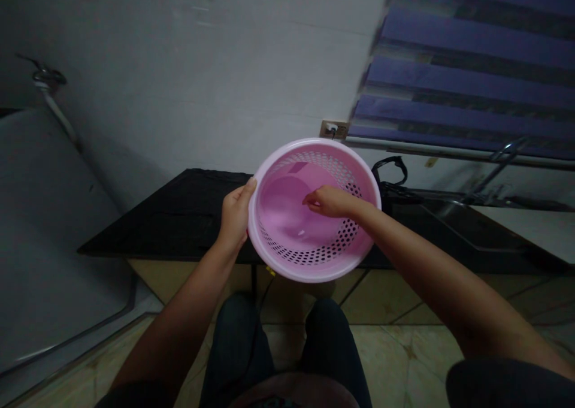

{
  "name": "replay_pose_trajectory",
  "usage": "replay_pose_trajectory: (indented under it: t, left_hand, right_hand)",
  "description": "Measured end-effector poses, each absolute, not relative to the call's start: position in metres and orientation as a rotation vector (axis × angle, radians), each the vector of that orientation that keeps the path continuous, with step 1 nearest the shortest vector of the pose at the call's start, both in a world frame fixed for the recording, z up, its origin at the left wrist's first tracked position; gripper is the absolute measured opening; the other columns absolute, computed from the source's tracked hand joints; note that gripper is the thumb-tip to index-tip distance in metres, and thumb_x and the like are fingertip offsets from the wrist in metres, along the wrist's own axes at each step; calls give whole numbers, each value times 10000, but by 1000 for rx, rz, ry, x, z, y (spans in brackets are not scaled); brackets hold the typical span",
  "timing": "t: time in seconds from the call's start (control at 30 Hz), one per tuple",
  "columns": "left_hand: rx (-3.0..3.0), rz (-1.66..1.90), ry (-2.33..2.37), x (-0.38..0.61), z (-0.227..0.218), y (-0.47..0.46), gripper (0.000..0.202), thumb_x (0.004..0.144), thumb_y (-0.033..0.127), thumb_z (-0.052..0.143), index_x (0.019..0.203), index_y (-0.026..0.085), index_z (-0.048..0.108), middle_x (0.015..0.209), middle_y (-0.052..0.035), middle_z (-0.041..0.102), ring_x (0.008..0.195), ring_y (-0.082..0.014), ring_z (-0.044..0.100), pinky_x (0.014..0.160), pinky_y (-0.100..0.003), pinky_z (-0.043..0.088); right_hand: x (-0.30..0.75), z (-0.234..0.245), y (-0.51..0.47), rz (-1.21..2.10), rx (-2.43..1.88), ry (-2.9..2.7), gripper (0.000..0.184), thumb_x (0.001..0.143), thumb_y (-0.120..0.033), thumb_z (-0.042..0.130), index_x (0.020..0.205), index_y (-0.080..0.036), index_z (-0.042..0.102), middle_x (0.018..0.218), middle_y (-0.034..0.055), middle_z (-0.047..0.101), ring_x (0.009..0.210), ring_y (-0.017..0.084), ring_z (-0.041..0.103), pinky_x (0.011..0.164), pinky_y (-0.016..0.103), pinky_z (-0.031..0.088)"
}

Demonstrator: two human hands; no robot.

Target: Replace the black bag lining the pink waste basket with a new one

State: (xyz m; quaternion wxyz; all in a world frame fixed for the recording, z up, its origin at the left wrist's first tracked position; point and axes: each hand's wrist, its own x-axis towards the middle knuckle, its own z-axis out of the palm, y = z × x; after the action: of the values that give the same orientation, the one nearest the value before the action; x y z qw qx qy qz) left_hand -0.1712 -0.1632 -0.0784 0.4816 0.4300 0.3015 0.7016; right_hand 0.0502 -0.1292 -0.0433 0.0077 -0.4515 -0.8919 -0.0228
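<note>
A round pink plastic basket (294, 195), with a solid bottom and rows of holes round its side, is tilted so that I look into it. My left hand (236, 211) grips its left rim, thumb on top of the edge and fingers hidden on the outside. Inside the basket is my right hand (330, 201), having come in over the right rim. Its fingers are bent and pressed together above the bottom; whether they hold anything small I cannot make out. A tiny pale fleck (301, 233) shows on the pink bottom.
Behind the basket runs a black countertop (171, 216), with a sink faucet (503, 156) at right. A black plastic bag (390, 171) lies right of the basket. A wall socket (335, 129) holds a plug. A large pale appliance (58, 234) stands at left.
</note>
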Motion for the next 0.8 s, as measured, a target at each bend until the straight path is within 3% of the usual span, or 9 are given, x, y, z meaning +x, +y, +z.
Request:
replay_pose_trajectory:
  t: [0.2, 0.5, 0.63, 0.8]
  left_hand:
    - [1034, 1725, 740, -176, -76, -151, 310, 744, 465, 696, 656, 169, 669, 551, -24, 630, 554, -151, 627, 527, -250, 478]
    - [1001, 1707, 776, -180, -68, -136, 320, 734, 465, 713, 678, 152, 670, 568, -39, 645, 607, -178, 661, 556, -257, 511]
    - [984, 1702, 783, -179, -64, -130, 287, 754, 430, 702, 678, 155, 662, 586, -48, 646, 651, -200, 676, 581, -272, 529]
    - [965, 1700, 746, -179, -60, -119, 256, 742, 398, 713, 740, 144, 682, 617, -58, 656, 684, -230, 684, 645, -318, 556]
  right_hand:
    - [70, -28, -172, -195, -1363, -2685, 362, 888, -221, 420, 1114, -151, 694, 1127, 73, 659, 987, 181, 636, 888, 331, 479]
    - [123, -26, -197, -377, -1211, -2320, 308, 892, -297, 453, 1035, -178, 698, 1102, 76, 662, 1042, 184, 621, 962, 394, 491]
    - [139, -28, -199, -417, -1240, -2076, 310, 878, -308, 491, 1113, -200, 664, 1181, 105, 613, 1121, 222, 578, 1008, 460, 456]
    - [154, -40, -178, -139, -1379, -1858, 594, 854, -423, 522, 1384, -169, 438, 1316, 180, 496, 1041, 245, 606, 835, 408, 544]
